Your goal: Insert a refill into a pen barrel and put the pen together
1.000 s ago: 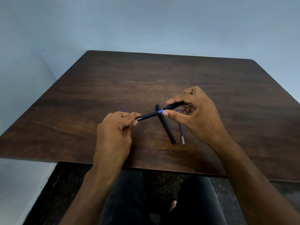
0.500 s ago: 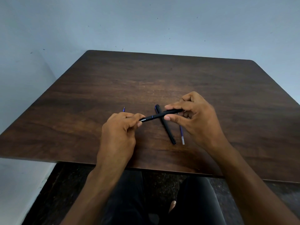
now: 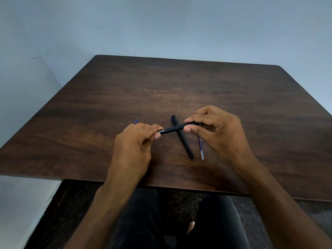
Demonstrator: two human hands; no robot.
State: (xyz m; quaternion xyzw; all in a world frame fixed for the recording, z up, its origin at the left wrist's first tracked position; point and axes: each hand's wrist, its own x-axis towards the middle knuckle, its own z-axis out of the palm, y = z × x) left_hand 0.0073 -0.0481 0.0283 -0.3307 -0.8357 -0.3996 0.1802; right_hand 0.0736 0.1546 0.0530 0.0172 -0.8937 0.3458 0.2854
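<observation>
Both hands hold one black pen (image 3: 173, 129) level above the dark wooden table (image 3: 179, 87). My left hand (image 3: 133, 147) grips its left end, and my right hand (image 3: 218, 133) pinches its right end, the cap, between thumb and fingers. A thin blue ring shows at the pen's middle. Under it a second black pen (image 3: 185, 142) lies on the table, pointing away from me. A thin blue refill (image 3: 200, 149) lies just right of that pen, partly hidden by my right hand. Another blue refill tip (image 3: 136, 120) peeks out behind my left hand.
The table stands against a pale blue wall (image 3: 161, 24), with a wall corner at the left. My legs in dark trousers (image 3: 143, 221) are under the near edge, above a dark floor.
The two pen halves have been pushed together: the blue gap seen a second ago has closed to a thin ring. My hands have drawn slightly closer to each other.
</observation>
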